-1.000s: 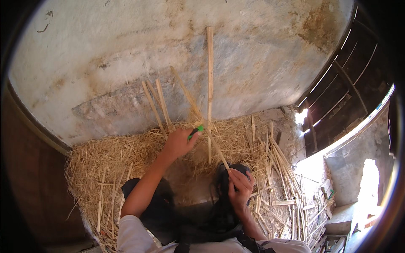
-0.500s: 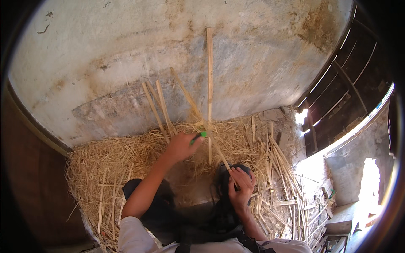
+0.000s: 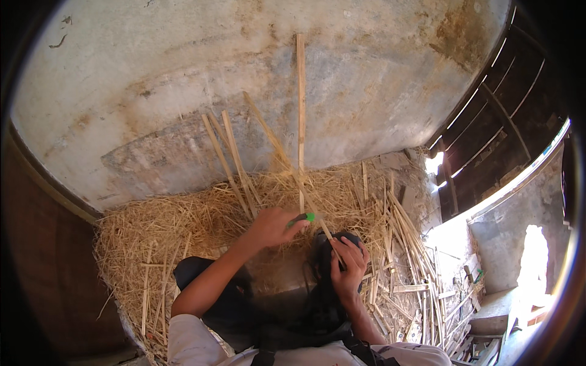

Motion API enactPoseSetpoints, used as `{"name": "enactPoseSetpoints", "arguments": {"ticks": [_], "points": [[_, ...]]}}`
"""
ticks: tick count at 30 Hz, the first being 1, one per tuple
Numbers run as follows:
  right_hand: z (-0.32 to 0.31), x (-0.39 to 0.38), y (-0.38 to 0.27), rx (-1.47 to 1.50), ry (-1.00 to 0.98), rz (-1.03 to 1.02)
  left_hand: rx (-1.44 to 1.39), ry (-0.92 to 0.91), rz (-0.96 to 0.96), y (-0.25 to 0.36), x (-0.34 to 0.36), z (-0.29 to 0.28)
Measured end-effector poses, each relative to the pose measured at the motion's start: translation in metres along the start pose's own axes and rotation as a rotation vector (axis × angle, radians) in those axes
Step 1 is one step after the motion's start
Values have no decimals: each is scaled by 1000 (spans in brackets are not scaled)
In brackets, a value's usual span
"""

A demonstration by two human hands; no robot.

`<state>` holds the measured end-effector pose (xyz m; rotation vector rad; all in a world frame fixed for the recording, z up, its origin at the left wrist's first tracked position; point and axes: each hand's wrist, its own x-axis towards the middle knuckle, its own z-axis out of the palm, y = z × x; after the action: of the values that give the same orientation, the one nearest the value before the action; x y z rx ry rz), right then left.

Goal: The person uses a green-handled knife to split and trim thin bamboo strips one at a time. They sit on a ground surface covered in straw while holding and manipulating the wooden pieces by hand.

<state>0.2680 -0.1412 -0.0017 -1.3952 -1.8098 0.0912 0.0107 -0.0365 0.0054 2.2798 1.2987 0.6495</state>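
My left hand [image 3: 278,226] is closed round a green-and-black hand tool [image 3: 305,218], whose bright green end is against a long pale strip [image 3: 271,143]. The strip runs slantwise from near the wall down to my right hand [image 3: 349,262], whose fingers grip its lower end over my dark-clad right knee [image 3: 332,238]. The upper part of the strip looks blurred, with fine shavings or straw around it. An upright pale strip [image 3: 300,91] stands behind it against the wall, and several shorter strips [image 3: 213,140] lean to its left.
A stained plaster wall [image 3: 183,73] rises ahead. Straw and shavings [image 3: 140,244] cover the floor around my legs, with many loose strips [image 3: 409,256] piled at the right. Dark slatted boards [image 3: 488,140] with bright gaps are at the upper right, a dark brown panel [image 3: 55,256] at the left.
My left hand and the green tool have moved down and to the right along the strip, closer to my right hand. My right hand stays on the strip's lower end.
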Motion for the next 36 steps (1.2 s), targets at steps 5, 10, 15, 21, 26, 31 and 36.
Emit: {"name": "enactPoseSetpoints", "arguments": {"ticks": [5, 10, 15, 21, 26, 31, 36], "points": [[0, 2, 2, 10, 15, 2, 26, 174, 102, -6, 3, 14], [0, 3, 8, 52, 28, 21, 142, 314, 11, -24, 12, 38], [5, -2, 6, 38, -3, -33, 144, 340, -66, -91, 18, -17], [0, -2, 11, 34, 25, 3, -124, 255, -34, -2, 0, 37], [0, -1, 12, 76, 12, 26, -126, 354, -27, 8, -9, 48], [1, 0, 12, 75, 6, 20, -63, 276, -272, -43, 8, 16], [-2, 0, 13, 70, -5, 40, -148, 145, -17, 0, 0, 30]]}}
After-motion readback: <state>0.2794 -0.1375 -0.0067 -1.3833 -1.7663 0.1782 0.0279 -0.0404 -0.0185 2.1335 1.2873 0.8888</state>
